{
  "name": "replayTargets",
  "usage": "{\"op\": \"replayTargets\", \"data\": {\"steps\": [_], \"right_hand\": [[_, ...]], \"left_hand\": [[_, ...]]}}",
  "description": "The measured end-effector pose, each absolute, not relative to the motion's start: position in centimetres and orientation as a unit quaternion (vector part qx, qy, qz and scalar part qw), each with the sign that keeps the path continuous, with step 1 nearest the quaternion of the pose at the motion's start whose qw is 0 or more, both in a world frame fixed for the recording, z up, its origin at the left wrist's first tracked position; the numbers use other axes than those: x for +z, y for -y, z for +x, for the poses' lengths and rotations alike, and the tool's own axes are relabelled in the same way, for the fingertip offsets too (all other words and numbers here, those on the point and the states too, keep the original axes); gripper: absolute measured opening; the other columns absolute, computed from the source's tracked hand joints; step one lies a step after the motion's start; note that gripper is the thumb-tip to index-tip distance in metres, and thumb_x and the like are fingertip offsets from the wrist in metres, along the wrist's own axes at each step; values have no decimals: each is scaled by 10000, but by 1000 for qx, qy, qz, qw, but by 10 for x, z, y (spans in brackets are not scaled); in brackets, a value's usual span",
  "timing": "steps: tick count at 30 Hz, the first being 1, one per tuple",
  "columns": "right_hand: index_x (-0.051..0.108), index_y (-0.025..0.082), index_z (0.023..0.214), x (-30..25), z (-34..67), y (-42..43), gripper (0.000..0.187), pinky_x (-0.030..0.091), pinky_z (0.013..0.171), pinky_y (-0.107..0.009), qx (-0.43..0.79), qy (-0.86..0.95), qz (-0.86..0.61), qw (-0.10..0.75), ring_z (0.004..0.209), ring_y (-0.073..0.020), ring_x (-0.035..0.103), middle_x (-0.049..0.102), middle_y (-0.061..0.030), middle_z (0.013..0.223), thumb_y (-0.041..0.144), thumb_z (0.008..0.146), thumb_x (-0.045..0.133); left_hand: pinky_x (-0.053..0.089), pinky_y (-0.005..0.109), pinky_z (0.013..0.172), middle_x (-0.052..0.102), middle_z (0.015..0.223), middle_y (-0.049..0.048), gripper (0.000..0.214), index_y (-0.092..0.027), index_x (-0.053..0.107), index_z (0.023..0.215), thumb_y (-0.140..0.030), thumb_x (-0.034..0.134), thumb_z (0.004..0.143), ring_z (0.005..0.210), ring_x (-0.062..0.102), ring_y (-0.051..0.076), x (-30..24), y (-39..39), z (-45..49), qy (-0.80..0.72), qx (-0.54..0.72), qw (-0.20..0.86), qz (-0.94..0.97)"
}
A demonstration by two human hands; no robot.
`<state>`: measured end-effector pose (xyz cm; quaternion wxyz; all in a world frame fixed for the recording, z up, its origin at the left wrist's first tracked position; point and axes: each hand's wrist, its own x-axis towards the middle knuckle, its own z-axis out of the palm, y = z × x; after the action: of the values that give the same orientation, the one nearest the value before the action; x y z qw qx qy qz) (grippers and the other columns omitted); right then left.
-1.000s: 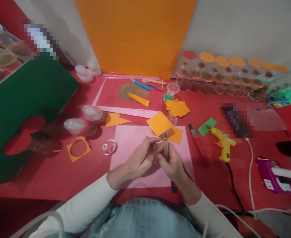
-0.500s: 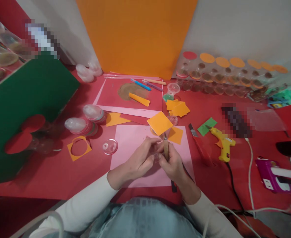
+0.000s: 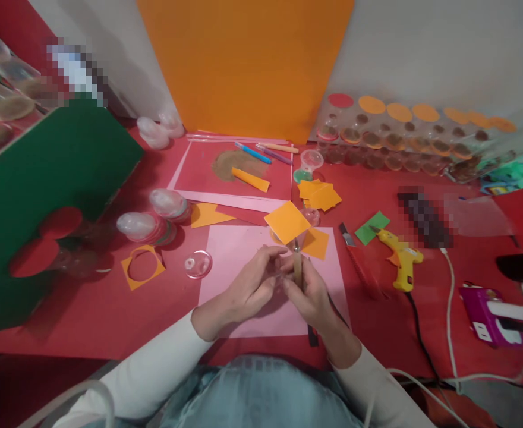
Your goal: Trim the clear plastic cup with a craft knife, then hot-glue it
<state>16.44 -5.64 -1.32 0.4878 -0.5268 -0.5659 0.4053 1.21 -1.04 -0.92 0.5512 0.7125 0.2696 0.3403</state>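
Both hands meet over a pink sheet (image 3: 235, 249) on the red table. My right hand (image 3: 308, 294) is closed around a thin wooden-handled tool (image 3: 297, 261) that points away from me. My left hand (image 3: 255, 282) is pinched against it, fingers curled on something small I cannot make out. Just beyond the fingertips lies an orange paper square (image 3: 287, 221), with a smaller orange piece (image 3: 315, 242) beside it.
A clear round lid (image 3: 197, 263) and an orange cut-out frame (image 3: 141, 266) lie left. A red cutter (image 3: 355, 255), yellow glue gun (image 3: 402, 258) and cables sit right. Clear cups (image 3: 143, 226), a green board (image 3: 43, 196), pens (image 3: 252, 152) and rows of capped cups (image 3: 399, 137) ring the area.
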Motion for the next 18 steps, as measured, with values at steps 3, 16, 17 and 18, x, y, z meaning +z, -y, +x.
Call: {"op": "replayTargets", "data": {"steps": [3, 16, 17, 18], "right_hand": [[510, 241, 859, -13, 164, 56, 108, 485, 578, -276, 399, 562, -534, 491, 696, -156, 585, 587, 1, 784, 168, 782, 528], [491, 240, 870, -17, 164, 56, 141, 507, 627, -282, 389, 568, -524, 501, 766, -165, 613, 582, -6, 813, 126, 791, 467], [491, 240, 876, -18, 164, 56, 142, 508, 632, -284, 386, 568, -527, 501, 763, -164, 610, 580, -7, 817, 124, 797, 464], [491, 240, 880, -18, 164, 56, 144, 509, 640, -287, 380, 569, -530, 500, 763, -164, 608, 579, -6, 818, 122, 802, 463]], "left_hand": [[465, 393, 834, 517, 1069, 96, 368, -187, 397, 1260, -239, 410, 896, 956, 524, 218, -9, 10, 12, -269, 340, 540, 721], [469, 401, 854, 541, 1034, 95, 337, -166, 424, 1215, -192, 420, 879, 926, 519, 212, -5, 7, 13, -270, 310, 494, 766], [468, 408, 866, 546, 1046, 103, 327, -161, 436, 1204, -200, 421, 879, 939, 518, 218, -4, 6, 13, -268, 299, 480, 780], [468, 413, 874, 551, 1056, 112, 314, -156, 448, 1191, -211, 419, 883, 952, 518, 224, -4, 6, 13, -269, 285, 465, 794]]}}
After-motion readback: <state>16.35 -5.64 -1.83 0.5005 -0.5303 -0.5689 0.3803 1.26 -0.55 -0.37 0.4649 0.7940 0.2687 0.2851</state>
